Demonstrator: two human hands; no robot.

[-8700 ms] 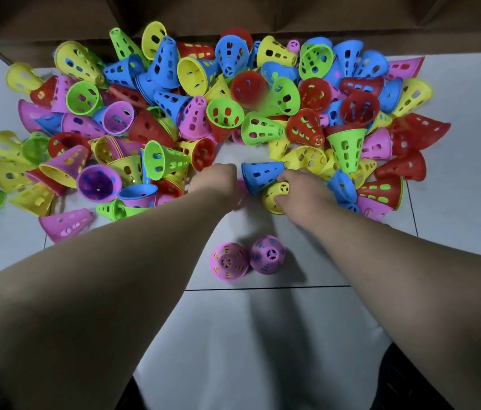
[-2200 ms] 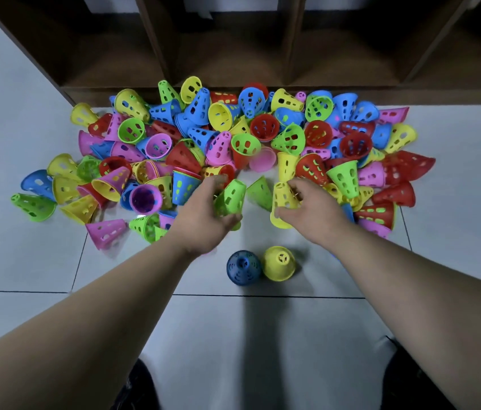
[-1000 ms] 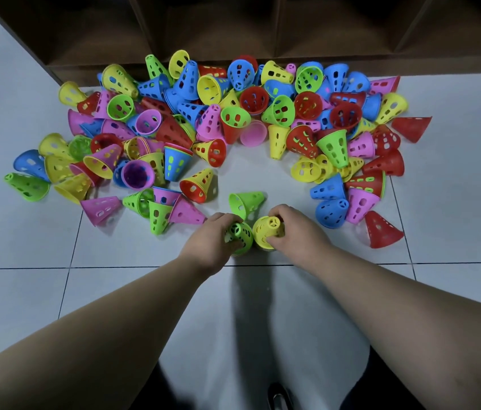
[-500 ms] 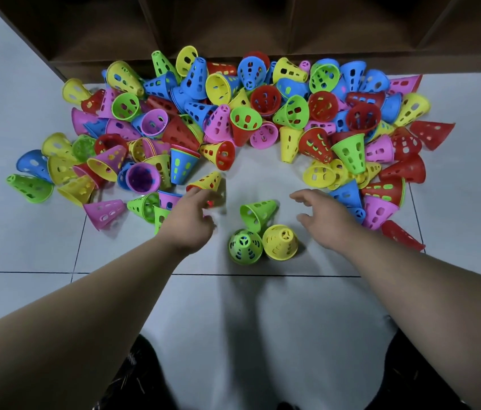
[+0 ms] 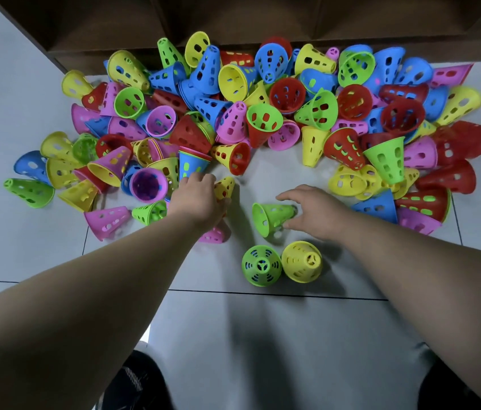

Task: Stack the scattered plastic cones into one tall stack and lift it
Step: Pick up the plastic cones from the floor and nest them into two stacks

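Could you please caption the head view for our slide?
Left hand on a yellow cone, right hand at a fallen green cone, beyond a green stack and a yellow stack.

Below me lay a pale grey tiled floor point(image 5: 26, 247) with thin dark joints; ahead stood a dark brown wooden shelf unit point(image 5: 233, 22).

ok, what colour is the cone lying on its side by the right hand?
Lime green cone, tip toward the right hand; head view shows it.
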